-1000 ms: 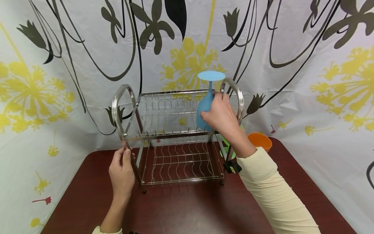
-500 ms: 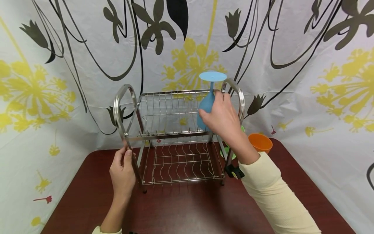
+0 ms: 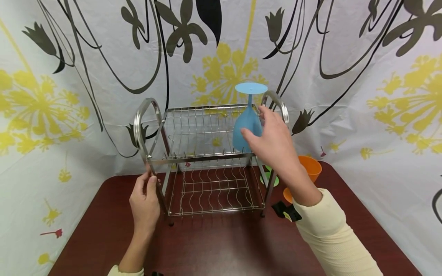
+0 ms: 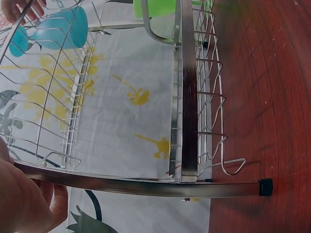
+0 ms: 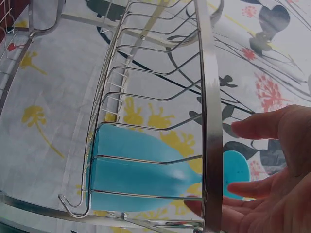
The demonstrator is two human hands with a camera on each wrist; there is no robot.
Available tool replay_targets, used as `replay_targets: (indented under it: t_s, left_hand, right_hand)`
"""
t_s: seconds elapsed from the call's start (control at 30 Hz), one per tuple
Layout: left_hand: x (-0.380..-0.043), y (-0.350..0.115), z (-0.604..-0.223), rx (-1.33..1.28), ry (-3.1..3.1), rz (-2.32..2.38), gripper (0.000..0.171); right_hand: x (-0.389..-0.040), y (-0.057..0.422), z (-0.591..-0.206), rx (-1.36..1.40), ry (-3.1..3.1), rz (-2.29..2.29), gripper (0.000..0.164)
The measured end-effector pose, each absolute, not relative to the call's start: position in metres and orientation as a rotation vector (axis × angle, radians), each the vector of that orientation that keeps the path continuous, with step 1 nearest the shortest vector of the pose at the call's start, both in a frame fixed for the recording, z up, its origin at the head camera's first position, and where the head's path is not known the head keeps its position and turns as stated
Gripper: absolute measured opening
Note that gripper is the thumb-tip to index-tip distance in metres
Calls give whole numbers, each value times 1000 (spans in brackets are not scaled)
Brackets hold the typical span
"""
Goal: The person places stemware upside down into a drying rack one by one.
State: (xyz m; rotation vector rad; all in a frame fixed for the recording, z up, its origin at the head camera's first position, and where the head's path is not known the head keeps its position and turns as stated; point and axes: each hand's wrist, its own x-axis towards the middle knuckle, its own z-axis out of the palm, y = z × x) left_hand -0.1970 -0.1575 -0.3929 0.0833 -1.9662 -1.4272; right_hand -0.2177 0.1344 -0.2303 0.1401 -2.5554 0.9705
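Observation:
A blue plastic goblet (image 3: 246,128) stands upside down at the right end of the upper tier of a metal dish rack (image 3: 200,157), its round foot on top. Beside its bowl is my right hand (image 3: 276,142), thumb and fingers spread apart. In the right wrist view the goblet (image 5: 141,167) lies behind the rack's wires, and the fingers (image 5: 252,187) are extended near its foot. My left hand (image 3: 145,199) grips the rack's left front post. The left wrist view shows that post (image 4: 136,187) between thumb and fingers.
An orange cup (image 3: 310,167) stands on the table right of the rack, partly behind my right arm. Close by are a green piece (image 3: 269,178) and a smaller orange piece (image 3: 287,194). A patterned curtain (image 3: 214,69) hangs behind the dark red table (image 3: 214,245).
My right hand has let go of the goblet, its fingers spreading and moving slightly right. The goblet stays on the upper tier. My left hand keeps its hold on the post.

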Motion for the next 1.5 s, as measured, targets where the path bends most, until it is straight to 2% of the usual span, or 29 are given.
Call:
replay_targets:
  t_s: [0.43, 0.77, 1.13, 1.5]
  left_hand:
    - [-198, -160, -395, 90, -2001, -1456, 29]
    - [-199, -161, -397, 75, -1976, -1410, 27]
    - [-197, -163, -396, 87, -2002, -1397, 24]
    - [-198, -163, -397, 70, -1993, -1428, 23]
  right_hand:
    - [-213, 145, -248, 233, -2184, 1262, 36]
    - [-211, 154, -265, 333, -1947, 1410, 22]
    - [-206, 161, -271, 332, -1799, 1498, 16]
    - [-201, 176, -282, 322, -1609, 1650, 18]
